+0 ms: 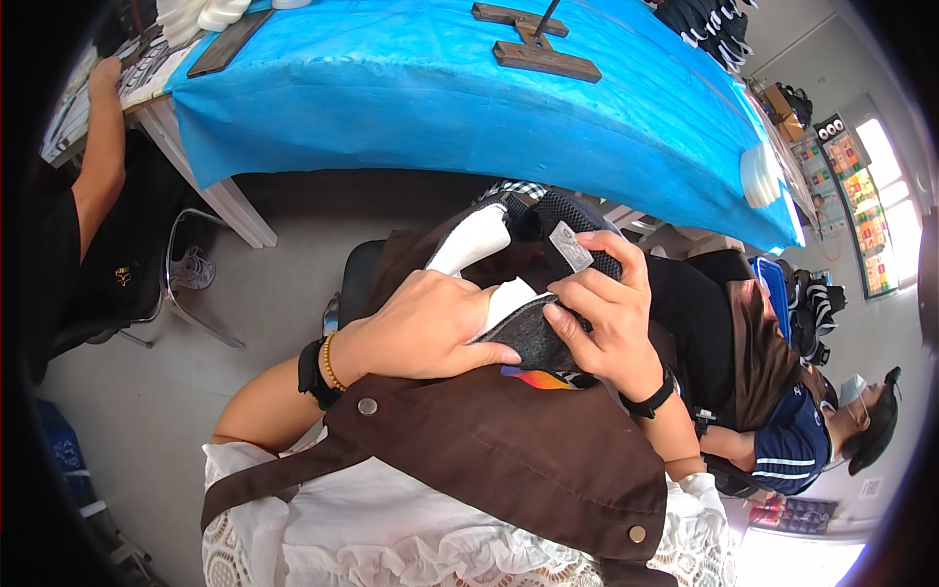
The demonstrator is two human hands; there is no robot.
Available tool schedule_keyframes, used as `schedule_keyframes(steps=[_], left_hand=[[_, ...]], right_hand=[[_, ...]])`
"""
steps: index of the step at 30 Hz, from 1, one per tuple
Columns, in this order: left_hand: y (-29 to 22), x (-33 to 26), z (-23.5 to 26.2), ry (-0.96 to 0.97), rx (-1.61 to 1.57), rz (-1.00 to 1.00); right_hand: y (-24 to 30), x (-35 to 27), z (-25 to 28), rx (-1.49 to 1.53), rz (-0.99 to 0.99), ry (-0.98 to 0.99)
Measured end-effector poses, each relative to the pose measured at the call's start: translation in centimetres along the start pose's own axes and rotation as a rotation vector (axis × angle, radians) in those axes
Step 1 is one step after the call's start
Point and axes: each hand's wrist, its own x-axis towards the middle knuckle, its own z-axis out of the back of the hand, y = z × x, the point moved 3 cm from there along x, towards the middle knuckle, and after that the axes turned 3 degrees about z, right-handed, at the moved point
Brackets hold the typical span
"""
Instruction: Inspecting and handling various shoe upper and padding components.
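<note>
Over my lap I hold a dark grey and black shoe upper [533,338] with padded mesh around its collar. My left hand [421,321] is closed on its left edge, the thumb lying along the dark rim and the other fingers hidden inside. My right hand [614,318] pinches the rim between thumb and fingers. Above that hand, a small pale label [569,247] shows on the mesh. A smooth white piece [474,242] sticks out beyond my left hand; its kind is not clear. Orange and purple colour peeks out below the upper.
A table with a blue cover [391,108] stands ahead, bearing a dark wooden stand [543,49], a wooden board [230,44] and stacked white pieces [761,176]. Black shoes [704,29] lie at its far right. One person [797,440] sits right, another person's arm [103,157] is left.
</note>
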Motion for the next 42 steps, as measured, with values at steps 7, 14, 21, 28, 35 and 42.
schedule_keyframes(steps=[7,14,21,28,35,42], left_hand=[[0.2,-0.1,-0.4,-0.054,0.026,-0.004],[0.2,0.3,-0.1,-0.112,-0.043,0.087],[1.5,0.6,-0.5,-0.232,-0.236,0.162],[8.3,0.9,1.8,-0.553,-0.719,0.349],[5.6,1.8,1.5,-0.532,-1.217,0.328],[6.4,4.3,0.9,-0.480,-0.832,0.259]], right_hand=[[0.5,0.4,0.2,-0.010,-0.004,-0.058],[-0.1,0.6,-0.4,-0.027,-0.053,-0.122],[0.5,0.8,1.0,0.061,-0.002,-0.228],[-4.2,-2.7,-0.5,0.244,-0.547,-0.600],[-4.2,-4.6,-8.0,1.738,-0.897,-0.151],[-2.7,-1.4,-5.5,1.871,-0.882,-0.460]])
